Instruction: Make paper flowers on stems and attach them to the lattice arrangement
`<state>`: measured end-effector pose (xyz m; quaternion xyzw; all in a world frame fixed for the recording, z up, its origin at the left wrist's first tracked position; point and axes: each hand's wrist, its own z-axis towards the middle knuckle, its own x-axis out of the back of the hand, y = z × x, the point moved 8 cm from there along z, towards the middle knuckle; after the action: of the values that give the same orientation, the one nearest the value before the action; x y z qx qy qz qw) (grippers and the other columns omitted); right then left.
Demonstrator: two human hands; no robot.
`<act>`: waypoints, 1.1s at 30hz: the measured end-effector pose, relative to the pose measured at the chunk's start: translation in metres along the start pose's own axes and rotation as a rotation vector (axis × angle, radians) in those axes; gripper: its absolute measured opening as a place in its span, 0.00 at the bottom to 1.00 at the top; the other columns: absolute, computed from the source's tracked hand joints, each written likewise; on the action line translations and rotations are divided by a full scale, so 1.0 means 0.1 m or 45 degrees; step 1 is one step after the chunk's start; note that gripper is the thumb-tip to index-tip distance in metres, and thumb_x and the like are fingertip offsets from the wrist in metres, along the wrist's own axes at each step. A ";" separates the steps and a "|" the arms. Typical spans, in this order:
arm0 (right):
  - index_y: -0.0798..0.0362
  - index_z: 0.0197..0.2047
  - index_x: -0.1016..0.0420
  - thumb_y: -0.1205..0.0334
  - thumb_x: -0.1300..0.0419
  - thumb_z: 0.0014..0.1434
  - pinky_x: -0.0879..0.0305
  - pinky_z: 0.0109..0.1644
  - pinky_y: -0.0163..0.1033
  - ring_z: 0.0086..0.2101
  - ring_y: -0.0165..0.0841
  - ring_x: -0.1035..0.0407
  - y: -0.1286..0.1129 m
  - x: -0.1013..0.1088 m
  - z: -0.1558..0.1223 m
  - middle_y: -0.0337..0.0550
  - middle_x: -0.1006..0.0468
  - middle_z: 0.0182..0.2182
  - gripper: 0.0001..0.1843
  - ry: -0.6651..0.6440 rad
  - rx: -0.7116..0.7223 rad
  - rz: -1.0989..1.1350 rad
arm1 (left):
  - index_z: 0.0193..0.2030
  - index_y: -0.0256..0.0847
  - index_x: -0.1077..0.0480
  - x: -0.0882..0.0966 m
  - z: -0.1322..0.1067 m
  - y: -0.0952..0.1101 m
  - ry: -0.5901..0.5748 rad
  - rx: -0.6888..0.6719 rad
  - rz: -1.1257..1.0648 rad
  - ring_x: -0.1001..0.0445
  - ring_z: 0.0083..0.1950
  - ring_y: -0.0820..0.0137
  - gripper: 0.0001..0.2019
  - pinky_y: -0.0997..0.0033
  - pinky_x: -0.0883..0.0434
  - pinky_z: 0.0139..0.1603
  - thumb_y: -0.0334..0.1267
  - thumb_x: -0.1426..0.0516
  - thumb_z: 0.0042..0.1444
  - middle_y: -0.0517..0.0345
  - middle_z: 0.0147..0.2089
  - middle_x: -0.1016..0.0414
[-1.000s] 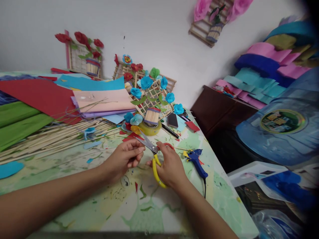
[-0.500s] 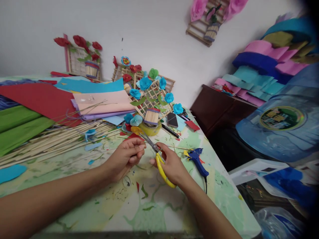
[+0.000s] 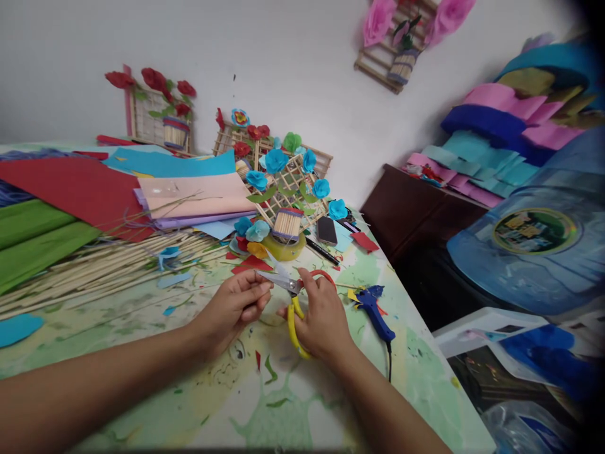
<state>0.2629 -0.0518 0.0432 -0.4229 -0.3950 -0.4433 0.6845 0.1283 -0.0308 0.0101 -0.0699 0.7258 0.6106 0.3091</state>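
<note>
The left hand [image 3: 239, 304] presses its fingertips [image 3: 265, 289] together, anything between too small to tell. The right hand [image 3: 324, 315] grips metal scissors [image 3: 293, 287], partly hiding their looped handles [image 3: 292, 325], blades [image 3: 274, 278] parted beside those fingertips.

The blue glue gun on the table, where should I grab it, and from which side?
Probably by the slim handle of the glue gun, from the right. The handle slants toward the near right, away from the wider head, while the right hand, holding the scissors, is to its left. Stay clear of the cord, which leaves the handle's near end.
</note>
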 end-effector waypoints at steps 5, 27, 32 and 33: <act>0.55 0.64 0.41 0.47 0.44 0.57 0.37 0.48 0.49 0.44 0.46 0.33 0.26 0.11 0.12 0.54 0.28 0.42 0.35 0.034 -0.140 0.026 | 0.33 0.36 0.34 -0.07 -0.08 -0.12 -0.053 0.096 0.000 0.52 0.14 0.88 0.08 0.87 0.57 0.16 0.36 0.39 0.53 0.67 0.19 0.35; 0.54 0.63 0.40 0.46 0.43 0.56 0.37 0.50 0.46 0.45 0.43 0.33 0.07 0.00 0.03 0.53 0.28 0.43 0.35 -0.070 -0.066 0.007 | 0.32 0.36 0.36 0.04 0.04 -0.01 0.007 0.065 -0.083 0.51 0.15 0.88 0.06 0.86 0.53 0.15 0.32 0.42 0.56 0.68 0.20 0.37; 0.53 0.63 0.39 0.44 0.44 0.57 0.36 0.43 0.45 0.40 0.44 0.33 0.08 0.02 0.04 0.52 0.29 0.38 0.35 -0.019 -0.040 -0.147 | 0.32 0.36 0.36 0.01 0.02 -0.03 -0.022 0.105 -0.137 0.52 0.14 0.87 0.05 0.85 0.53 0.15 0.32 0.43 0.56 0.68 0.20 0.38; 0.53 0.63 0.39 0.43 0.44 0.57 0.36 0.42 0.45 0.39 0.44 0.33 0.07 0.03 0.04 0.51 0.29 0.38 0.35 -0.011 -0.026 -0.164 | 0.32 0.36 0.36 0.01 0.02 -0.04 -0.029 0.110 -0.148 0.52 0.14 0.87 0.05 0.85 0.53 0.15 0.32 0.43 0.56 0.68 0.20 0.39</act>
<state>0.2697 -0.0469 0.0455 -0.4054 -0.4197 -0.4886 0.6487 0.1303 -0.0294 0.0066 -0.0915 0.7426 0.5605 0.3550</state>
